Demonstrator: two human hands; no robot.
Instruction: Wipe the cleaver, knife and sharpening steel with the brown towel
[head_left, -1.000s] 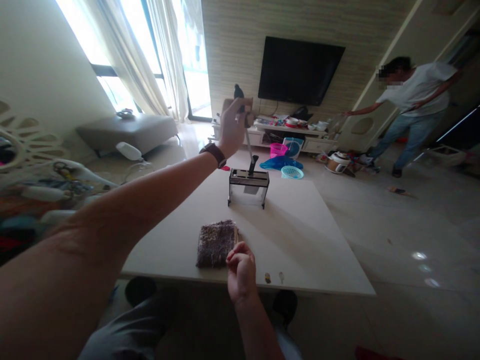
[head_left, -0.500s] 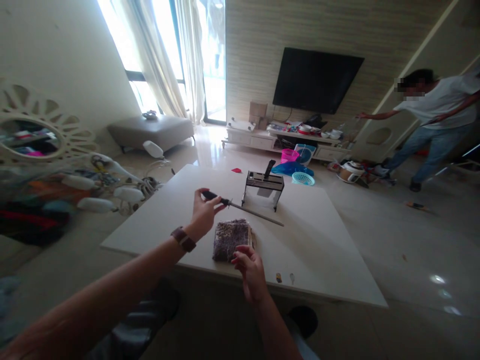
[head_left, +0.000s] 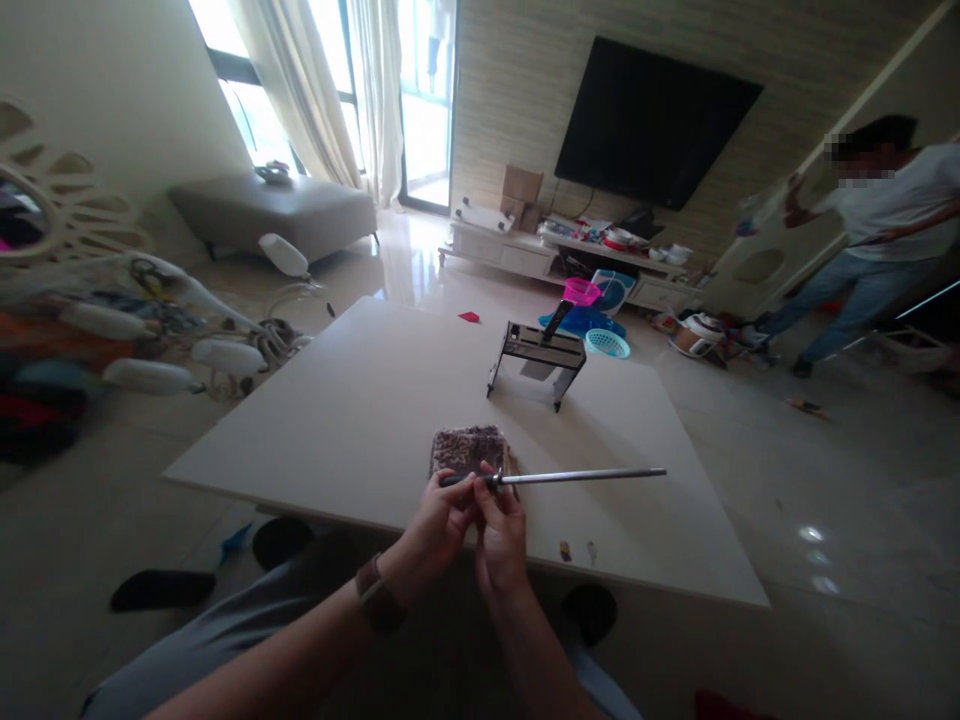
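A sharpening steel [head_left: 585, 476] with a black handle and a long metal rod lies across both hands, its rod pointing right. My left hand [head_left: 444, 518] is closed around the handle. My right hand [head_left: 501, 535] pinches the steel near the guard, fingers touching it close to my left hand. Just behind them a folded fluffy grey-brown cloth [head_left: 466, 448] rests on the white table [head_left: 330, 420], partly hidden by the hands. Farther back stands a knife block [head_left: 546, 345] with one black-handled knife upright in its top.
Two small objects, one yellowish [head_left: 565, 551] and one pale [head_left: 592, 552], lie near the table's front edge. Beyond the table are a blue basket [head_left: 607, 344], a pink basket [head_left: 582, 291] and a TV cabinet [head_left: 506, 255]. A person [head_left: 889, 220] stands at the far right.
The sharpening steel has come closer and swung level, with my left hand lower. My right hand, loose before, now grips it too. The camera view has tilted; the other person's arm has risen.
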